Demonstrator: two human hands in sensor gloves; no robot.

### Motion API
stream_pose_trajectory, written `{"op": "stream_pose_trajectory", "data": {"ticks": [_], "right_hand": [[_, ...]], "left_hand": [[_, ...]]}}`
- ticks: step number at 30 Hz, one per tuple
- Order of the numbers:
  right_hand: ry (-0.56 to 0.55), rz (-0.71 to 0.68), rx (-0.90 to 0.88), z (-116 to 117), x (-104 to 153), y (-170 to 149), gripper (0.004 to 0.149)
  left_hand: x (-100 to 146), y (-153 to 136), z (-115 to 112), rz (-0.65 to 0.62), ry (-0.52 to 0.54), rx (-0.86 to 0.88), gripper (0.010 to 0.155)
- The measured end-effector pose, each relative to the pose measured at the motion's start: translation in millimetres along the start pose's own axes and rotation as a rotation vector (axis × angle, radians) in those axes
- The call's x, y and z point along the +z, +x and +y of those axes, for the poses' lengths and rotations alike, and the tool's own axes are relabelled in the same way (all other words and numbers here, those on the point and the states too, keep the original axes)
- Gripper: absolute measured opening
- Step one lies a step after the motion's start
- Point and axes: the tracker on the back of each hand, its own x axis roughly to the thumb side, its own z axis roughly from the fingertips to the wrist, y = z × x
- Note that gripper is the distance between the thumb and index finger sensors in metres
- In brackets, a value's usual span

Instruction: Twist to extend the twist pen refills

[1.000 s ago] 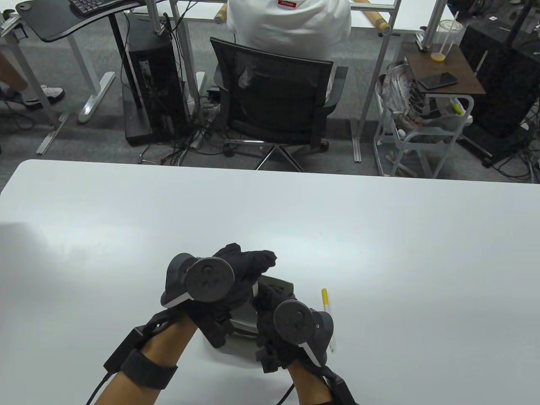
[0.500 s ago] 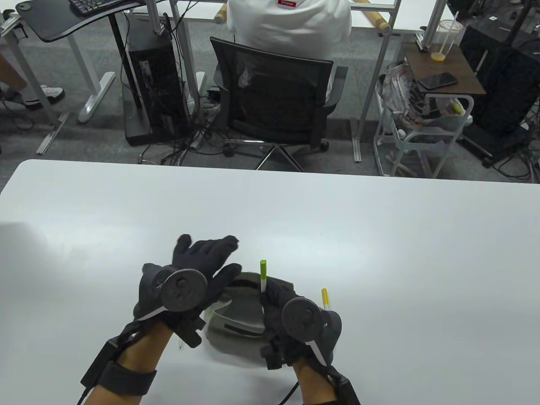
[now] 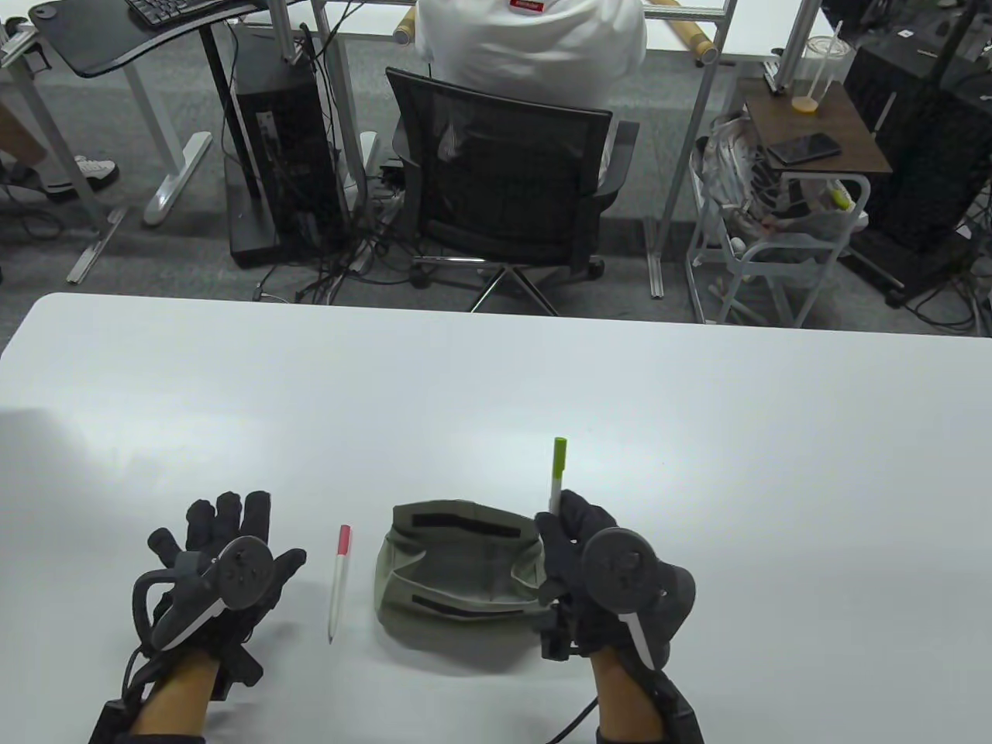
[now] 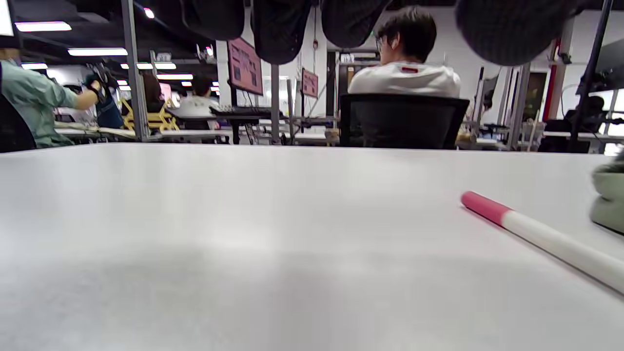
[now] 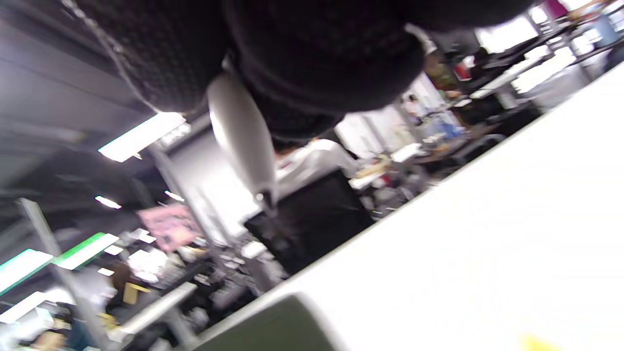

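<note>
Table view shows the right hand (image 3: 597, 577) gripping the green pen (image 3: 556, 474) upright just right of the pouch (image 3: 457, 585), the left hand (image 3: 221, 562) open and empty beside the pink pen (image 3: 339, 577), so I think the left should come to pinch the green end and twist while the right holds the barrel firm.

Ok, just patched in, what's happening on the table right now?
The right hand grips a green-capped pen, held roughly upright with the cap up, beside the open olive pencil pouch. The left hand holds nothing and sits with fingers spread out to the left. A pink-capped pen lies flat on the white table between that hand and the pouch. The right wrist view shows the green pen's tip poking out below the fingers.
</note>
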Motion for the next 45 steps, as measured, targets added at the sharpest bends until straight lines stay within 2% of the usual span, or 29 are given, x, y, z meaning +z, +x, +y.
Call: {"op": "stream_pose_trajectory", "data": {"ticks": [2,5,6,11,16,36,41,45], "right_hand": [[0.097,0.118,0.155,2.2,-11.0,-26.5,0.048],[0.109,0.191,0.372,17.9,-18.0,-60.6,0.049],[0.158,0.217,0.442,27.0,-20.3,-71.4,0.049],[0.286,0.299,0.579,55.4,-25.1,-96.4,0.049],[0.342,0.307,0.671,75.6,-20.9,-104.3,0.051],[0.359,0.346,0.627,78.0,-18.6,-109.9,0.061],[0.366,0.345,0.626,78.2,-18.8,-110.3,0.062],[0.363,0.376,0.555,69.3,-20.7,-111.9,0.064]], "left_hand": [[-0.1,-2.0,-1.2,0.004,-0.016,0.019,0.088],[-1.2,-0.5,-3.9,0.010,-0.027,0.059,0.088],[-1.4,0.3,-4.5,0.010,-0.030,0.061,0.088],[-1.5,1.8,-6.6,0.011,-0.040,0.064,0.087],[-0.2,1.9,-6.3,0.015,-0.064,0.068,0.087],[2.0,5.7,-4.4,-0.013,-0.059,0.091,0.086],[4.4,13.7,4.8,-0.034,-0.039,0.080,0.086],[-1.6,20.7,26.4,-0.043,-0.013,0.081,0.085]]}}
